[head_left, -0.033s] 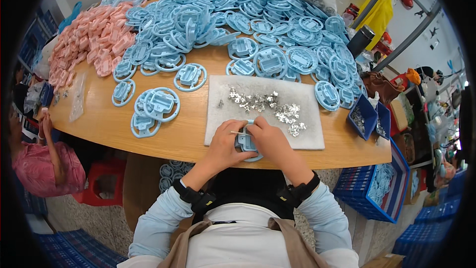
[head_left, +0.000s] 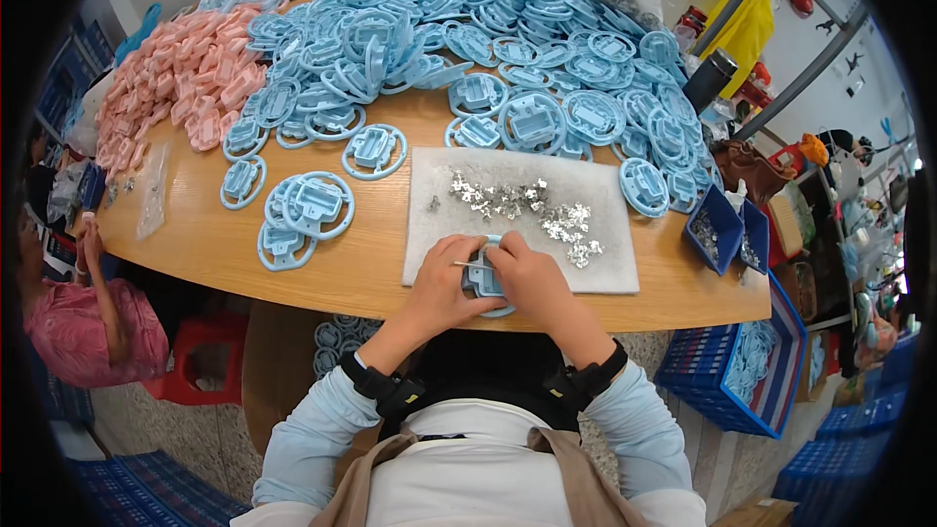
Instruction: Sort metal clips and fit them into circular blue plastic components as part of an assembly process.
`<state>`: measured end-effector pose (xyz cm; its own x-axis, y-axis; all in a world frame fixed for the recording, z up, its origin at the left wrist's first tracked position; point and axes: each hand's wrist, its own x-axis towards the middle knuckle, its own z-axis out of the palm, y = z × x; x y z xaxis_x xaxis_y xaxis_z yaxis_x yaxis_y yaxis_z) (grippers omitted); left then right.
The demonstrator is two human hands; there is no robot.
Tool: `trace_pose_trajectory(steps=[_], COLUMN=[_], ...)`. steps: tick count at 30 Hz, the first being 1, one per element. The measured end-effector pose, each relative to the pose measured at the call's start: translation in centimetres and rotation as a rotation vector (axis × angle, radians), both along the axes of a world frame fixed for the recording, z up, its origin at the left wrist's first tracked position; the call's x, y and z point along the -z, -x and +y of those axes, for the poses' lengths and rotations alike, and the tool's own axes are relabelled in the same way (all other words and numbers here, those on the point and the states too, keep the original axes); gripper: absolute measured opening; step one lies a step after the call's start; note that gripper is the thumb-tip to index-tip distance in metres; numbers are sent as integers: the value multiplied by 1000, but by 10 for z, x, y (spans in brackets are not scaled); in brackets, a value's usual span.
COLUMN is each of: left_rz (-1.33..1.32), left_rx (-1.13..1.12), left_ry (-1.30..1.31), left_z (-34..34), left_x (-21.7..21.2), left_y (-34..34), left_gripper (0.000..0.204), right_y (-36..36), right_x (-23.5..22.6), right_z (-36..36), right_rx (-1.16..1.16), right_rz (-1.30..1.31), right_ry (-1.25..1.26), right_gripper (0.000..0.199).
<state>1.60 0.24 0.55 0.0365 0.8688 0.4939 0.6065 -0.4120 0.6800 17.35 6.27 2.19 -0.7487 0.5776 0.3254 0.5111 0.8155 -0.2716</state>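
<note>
Blue plastic piece (head_left: pixel 484 281) sits at the near edge of the white pad (head_left: pixel 607 197), seemingly pointing long-ways to its far side, gripped between left hand (head_left: pixel 444 285) and right hand (head_left: pixel 533 278), both touching.

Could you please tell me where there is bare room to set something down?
Bare table shows between the loose blue rings and the white mat, and between the mat and the blue bins. The far side is crowded with a blue pile and a pink pile.

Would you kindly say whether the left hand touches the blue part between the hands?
Touching: in the head view, the left hand has its thumb on the blue part.
</note>
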Motion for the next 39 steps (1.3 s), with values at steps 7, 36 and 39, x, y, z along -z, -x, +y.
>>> trace_pose_trajectory(steps=[7, 36, 39], left_rz=[61, 147, 179], left_rx=[2, -76, -44], left_ry=[-64, -30, -25], left_z=[1, 10, 11], left_x=[6, 11, 8], left_y=[2, -6, 0], left_gripper=[67, 47, 53], right_y=[-15, 12, 8], right_x=[-4, -4, 1], right_z=[-25, -59, -51], right_rx=[257, 360, 324], right_rz=[45, -350, -312], right_ry=[119, -85, -103], right_gripper=[43, 47, 48])
